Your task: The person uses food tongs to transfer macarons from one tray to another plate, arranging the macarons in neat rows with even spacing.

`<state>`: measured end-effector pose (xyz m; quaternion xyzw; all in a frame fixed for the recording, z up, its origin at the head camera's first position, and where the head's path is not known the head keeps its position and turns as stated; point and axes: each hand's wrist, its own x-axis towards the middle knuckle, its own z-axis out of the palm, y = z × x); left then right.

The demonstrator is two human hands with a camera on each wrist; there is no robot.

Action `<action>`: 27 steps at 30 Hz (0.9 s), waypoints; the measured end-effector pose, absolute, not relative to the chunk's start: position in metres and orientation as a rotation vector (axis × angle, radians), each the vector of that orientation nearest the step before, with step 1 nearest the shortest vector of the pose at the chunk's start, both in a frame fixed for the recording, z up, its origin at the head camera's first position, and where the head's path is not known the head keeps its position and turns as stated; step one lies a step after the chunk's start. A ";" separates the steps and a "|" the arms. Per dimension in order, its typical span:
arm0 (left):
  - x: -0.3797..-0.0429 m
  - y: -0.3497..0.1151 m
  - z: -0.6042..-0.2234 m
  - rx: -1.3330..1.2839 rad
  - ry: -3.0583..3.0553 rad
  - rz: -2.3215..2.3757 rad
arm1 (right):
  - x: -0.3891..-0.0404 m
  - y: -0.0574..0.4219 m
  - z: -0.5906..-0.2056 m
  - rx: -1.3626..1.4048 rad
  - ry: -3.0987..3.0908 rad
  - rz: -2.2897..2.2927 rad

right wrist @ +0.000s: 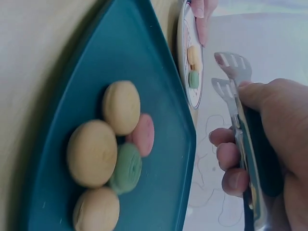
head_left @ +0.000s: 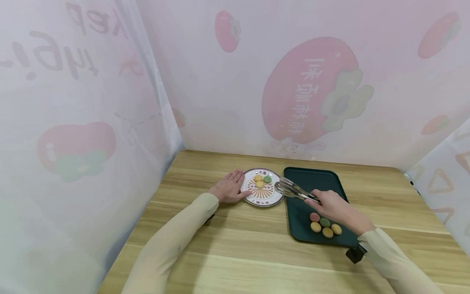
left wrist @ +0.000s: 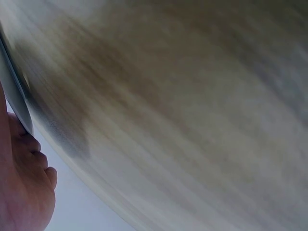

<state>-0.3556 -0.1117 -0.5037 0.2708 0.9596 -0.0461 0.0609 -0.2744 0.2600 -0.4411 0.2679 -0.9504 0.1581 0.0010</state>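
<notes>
My left hand [head_left: 229,188] rests at the left rim of a white patterned plate [head_left: 262,200], its fingers straight and its thumb over the rim. Two yellow macarons [head_left: 260,184] and a green macaron [head_left: 267,179] lie on that plate. With my right hand [head_left: 332,206] I grip metal tongs [right wrist: 237,103]; their tips are apart with nothing between them, near the plate's right edge in the head view. A dark green tray [head_left: 304,177] lies under the tongs and right hand. On its near part sit a pink macaron [right wrist: 143,134], a green macaron [right wrist: 127,168] and three yellowish macarons [right wrist: 92,153].
Everything stands on a wooden table [head_left: 235,249]. Printed cloth curtains [head_left: 235,94] hang behind it and along both sides. The tray stands just right of the plate.
</notes>
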 end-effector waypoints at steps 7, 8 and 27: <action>-0.357 -0.112 -0.507 0.812 2.910 -0.178 | -0.261 0.274 -0.438 0.906 -2.887 0.478; -0.357 -0.112 -0.507 0.814 2.912 -0.183 | -0.259 0.276 -0.438 0.911 -2.877 0.483; -0.359 -0.116 -0.504 0.810 2.900 -0.206 | -0.232 0.299 -0.444 0.880 -2.844 0.382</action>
